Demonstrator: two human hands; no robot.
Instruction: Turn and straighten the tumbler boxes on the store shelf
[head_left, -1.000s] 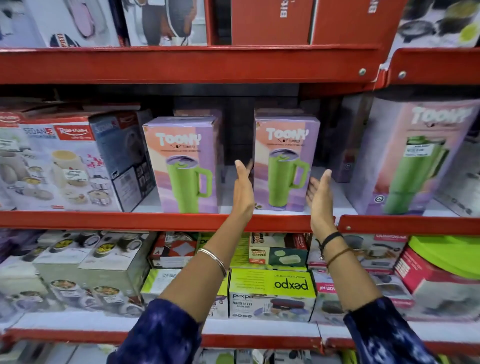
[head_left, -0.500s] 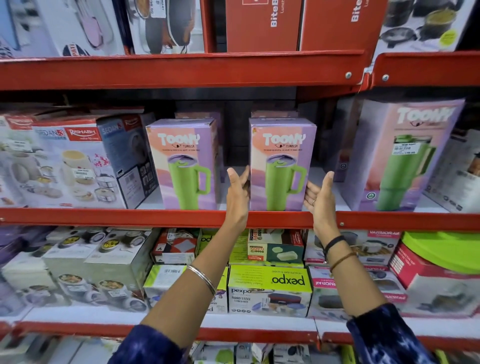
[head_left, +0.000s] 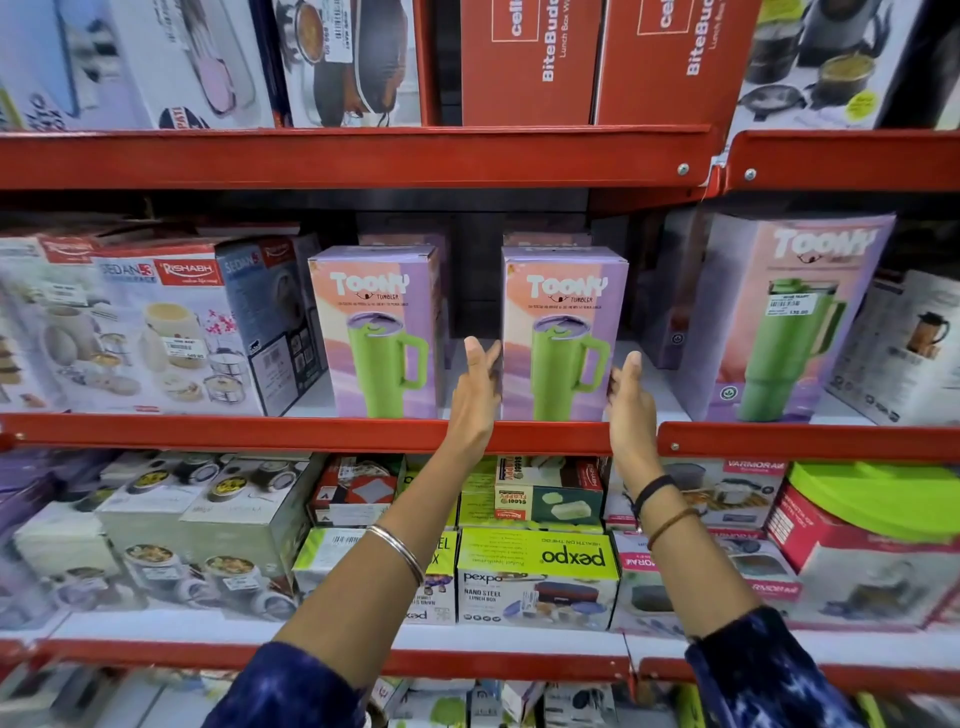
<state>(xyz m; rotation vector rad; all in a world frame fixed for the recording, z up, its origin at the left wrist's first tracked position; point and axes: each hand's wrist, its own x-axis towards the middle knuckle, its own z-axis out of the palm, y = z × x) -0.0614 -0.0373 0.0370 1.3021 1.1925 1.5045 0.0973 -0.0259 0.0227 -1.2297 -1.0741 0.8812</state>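
Both arms reach up and forward from the bottom of the view, bare from just below the elbow, with dark blue patterned sleeves (head_left: 291, 691) pushed back. The left hand (head_left: 480, 384) is raised with its back to the camera, fingers straight and held together, thumb lifted apart from them. A thin silver bangle (head_left: 397, 552) circles the left forearm. The right hand (head_left: 630, 397) is level with the left and well apart from it, palm turned inward toward the left hand, fingers loosely extended, thumb up. A black band (head_left: 652, 491) and a brown thread (head_left: 670, 525) sit at the right wrist. Neither hand is curled closed.
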